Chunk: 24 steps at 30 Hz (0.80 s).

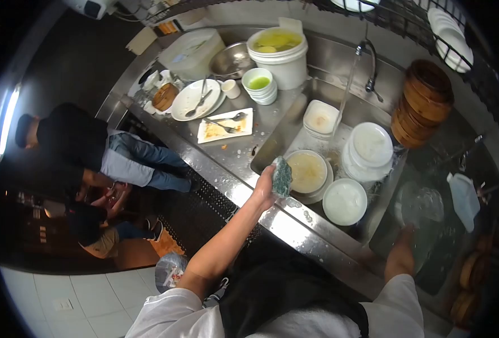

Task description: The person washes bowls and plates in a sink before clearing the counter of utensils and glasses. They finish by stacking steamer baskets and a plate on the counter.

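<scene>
My left hand [265, 185] is closed around a green scouring pad [281, 177] at the front edge of the left sink [269, 151]. Just beyond the pad is a bowl of cloudy liquid [307, 170] resting on a plate. White bowls [345, 201], a stack of white dishes [369, 145] and square dishes [321, 117] stand in the same sink, where water runs from the tap. My right hand [408, 235] reaches into the dark water of the right basin [382, 236], beside a pale, translucent shape [424, 204] I cannot make out. Its fingers are hidden.
Bamboo steamers [421, 104] stack behind the right basin; a white bottle [464, 200] sits at its right. On the left counter are a white bucket [277, 65], a plate with spoons [196, 100] and a rectangular plate [225, 125]. Two people [72, 141] are at far left.
</scene>
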Each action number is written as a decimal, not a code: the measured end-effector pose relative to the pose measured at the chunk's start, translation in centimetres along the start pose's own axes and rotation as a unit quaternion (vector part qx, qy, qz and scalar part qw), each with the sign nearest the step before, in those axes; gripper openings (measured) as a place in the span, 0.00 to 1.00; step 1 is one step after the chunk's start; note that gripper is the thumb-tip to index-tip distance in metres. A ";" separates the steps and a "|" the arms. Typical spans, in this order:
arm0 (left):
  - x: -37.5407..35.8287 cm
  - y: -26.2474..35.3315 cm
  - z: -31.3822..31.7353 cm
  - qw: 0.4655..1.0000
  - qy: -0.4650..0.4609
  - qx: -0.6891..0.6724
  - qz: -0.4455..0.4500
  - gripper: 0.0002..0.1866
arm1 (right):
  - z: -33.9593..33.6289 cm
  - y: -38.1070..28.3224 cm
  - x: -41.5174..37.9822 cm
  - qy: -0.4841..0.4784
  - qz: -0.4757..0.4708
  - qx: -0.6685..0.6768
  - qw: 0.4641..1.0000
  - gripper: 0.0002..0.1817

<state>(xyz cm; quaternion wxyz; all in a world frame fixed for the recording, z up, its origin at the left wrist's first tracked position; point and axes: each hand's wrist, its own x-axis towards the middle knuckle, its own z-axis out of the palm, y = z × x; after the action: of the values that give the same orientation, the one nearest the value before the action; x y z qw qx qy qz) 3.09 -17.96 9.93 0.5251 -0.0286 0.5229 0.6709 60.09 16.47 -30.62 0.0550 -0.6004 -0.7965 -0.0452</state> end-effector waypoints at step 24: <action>29.5 19.1 20.6 0.863 -0.106 0.410 0.275 0.11 | -20.1 -15.6 0.5 0.003 0.284 0.900 0.330 0.17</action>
<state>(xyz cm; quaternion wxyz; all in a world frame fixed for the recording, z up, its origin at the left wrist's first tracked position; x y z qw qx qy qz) -13.60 18.85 14.78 0.3360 0.4054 0.6784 0.5123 45.59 9.84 -10.71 0.5741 -0.3748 -0.1332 0.7157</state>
